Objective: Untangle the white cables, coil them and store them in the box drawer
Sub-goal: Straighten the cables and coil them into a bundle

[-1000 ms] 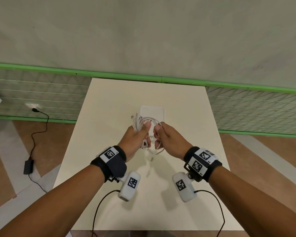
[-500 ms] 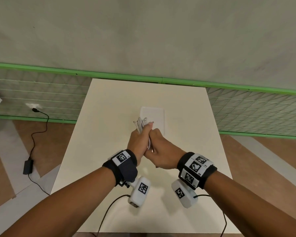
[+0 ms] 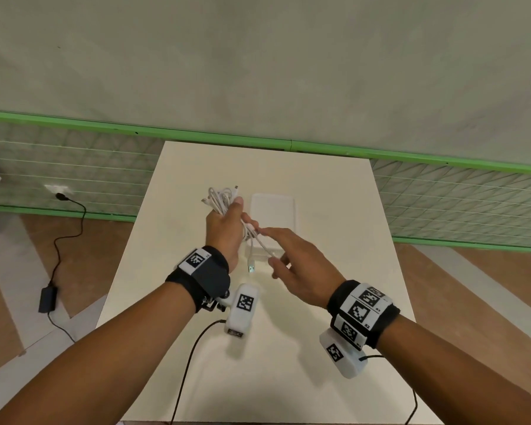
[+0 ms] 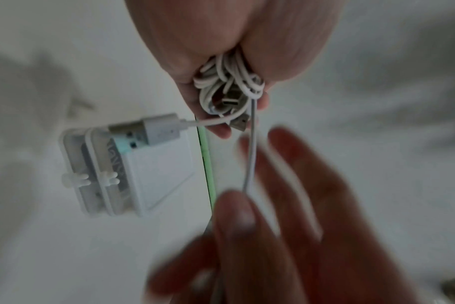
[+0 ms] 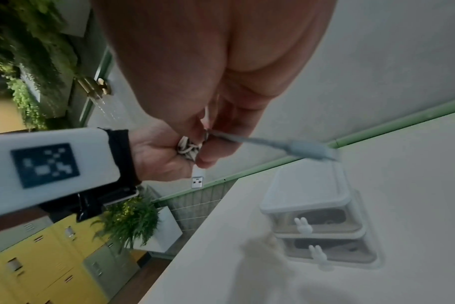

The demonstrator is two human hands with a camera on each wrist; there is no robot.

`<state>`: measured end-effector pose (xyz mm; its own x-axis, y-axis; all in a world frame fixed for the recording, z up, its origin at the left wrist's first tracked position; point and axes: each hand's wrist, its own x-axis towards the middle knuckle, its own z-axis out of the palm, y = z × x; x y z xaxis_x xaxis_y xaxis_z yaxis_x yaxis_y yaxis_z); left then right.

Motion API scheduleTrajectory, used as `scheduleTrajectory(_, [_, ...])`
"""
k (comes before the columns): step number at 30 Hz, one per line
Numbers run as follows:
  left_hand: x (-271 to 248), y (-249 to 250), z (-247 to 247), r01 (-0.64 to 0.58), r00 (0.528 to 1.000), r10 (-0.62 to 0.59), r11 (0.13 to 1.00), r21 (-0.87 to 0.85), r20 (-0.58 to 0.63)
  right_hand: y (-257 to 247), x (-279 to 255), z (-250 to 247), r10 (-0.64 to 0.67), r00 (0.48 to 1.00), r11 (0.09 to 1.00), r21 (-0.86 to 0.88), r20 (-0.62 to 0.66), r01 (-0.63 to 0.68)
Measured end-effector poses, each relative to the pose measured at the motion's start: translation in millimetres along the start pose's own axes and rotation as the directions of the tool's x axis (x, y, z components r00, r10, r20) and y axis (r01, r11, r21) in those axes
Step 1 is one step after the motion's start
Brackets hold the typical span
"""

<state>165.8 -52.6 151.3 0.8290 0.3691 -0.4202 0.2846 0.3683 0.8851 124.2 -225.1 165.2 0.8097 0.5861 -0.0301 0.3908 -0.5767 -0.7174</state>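
Note:
My left hand grips a tangled bundle of white cables above the table, just left of the box. One strand runs from that fist down to my right hand, whose thumb and forefinger pinch it while the other fingers spread. A USB plug dangles between the hands. The left wrist view shows the bundle in the fist and the taut strand. The white box has two drawers with rabbit-shaped handles, both pushed in.
The cream table ends at a green-railed mesh fence behind it. A black power adapter with its cord lies on the floor to the left. Black leads trail from my wrist cameras over the table's near edge.
The hands were pressed together over the box. The left hand has since lifted the bundle up and to the left, and the right has drawn back toward me, pulling one strand out.

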Motion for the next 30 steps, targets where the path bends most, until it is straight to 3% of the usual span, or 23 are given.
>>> scheduleTrajectory(3, [10, 9, -12, 0.041, 0.999, -0.041, 0.999, 0.001, -0.006, 14, -1, -12, 0.087, 0.996, 0.990, -0.113, -0.027, -0.090])
scheduleTrajectory(5, [9, 6, -22, 0.046, 0.993, -0.064, 0.985, 0.167, 0.102, 23, 0, -22, 0.054, 0.998, 0.964, -0.264, 0.028, -0.045])
scheduleTrajectory(7, [2, 1, -30, 0.037, 0.959, -0.118, 0.953, 0.302, 0.257, 27, 2, -29, 0.018, 0.996, 0.965, -0.261, 0.090, 0.006])
scheduleTrajectory(10, [-12, -5, -33, -0.017, 0.847, -0.237, 0.883, 0.469, 0.477, 28, 7, -34, -0.012, 0.993, 0.975, -0.218, 0.119, 0.038])
scheduleTrajectory(13, [-24, -11, -30, -0.048, 0.715, -0.376, 0.814, 0.579, 0.589, 23, 9, -35, 0.019, 0.999, 0.998, -0.060, 0.040, -0.016])
scheduleTrajectory(15, [-29, -15, -27, -0.127, 0.680, -0.392, 0.769, 0.626, 0.620, 23, 11, -35, 0.082, 0.996, 0.995, 0.054, 0.030, -0.084])
scheduleTrajectory(18, [-30, -21, -25, -0.325, 0.668, -0.378, 0.626, 0.709, 0.641, 26, 12, -34, 0.108, 0.992, 0.992, 0.051, 0.061, -0.111])
scheduleTrajectory(21, [-28, -27, -25, -0.513, 0.596, -0.411, 0.465, 0.721, 0.689, 30, 8, -33, 0.195, 0.969, 0.981, -0.013, 0.153, -0.196])
scheduleTrajectory(25, [-34, -36, -20, -0.733, 0.521, -0.487, 0.166, 0.659, 0.701, 22, 2, -28, 0.314, 0.856, 0.947, -0.078, 0.411, -0.310])
scheduleTrajectory(27, [-38, -41, -18, -0.820, 0.506, -0.481, -0.009, 0.573, 0.716, 18, 1, -23, 0.365, 0.799, 0.931, -0.166, 0.478, -0.327])
scheduleTrajectory(30, [-42, -43, -13, -0.864, 0.499, -0.461, -0.197, 0.463, 0.734, 19, 4, -14, 0.404, 0.733, 0.914, -0.217, 0.547, -0.342])
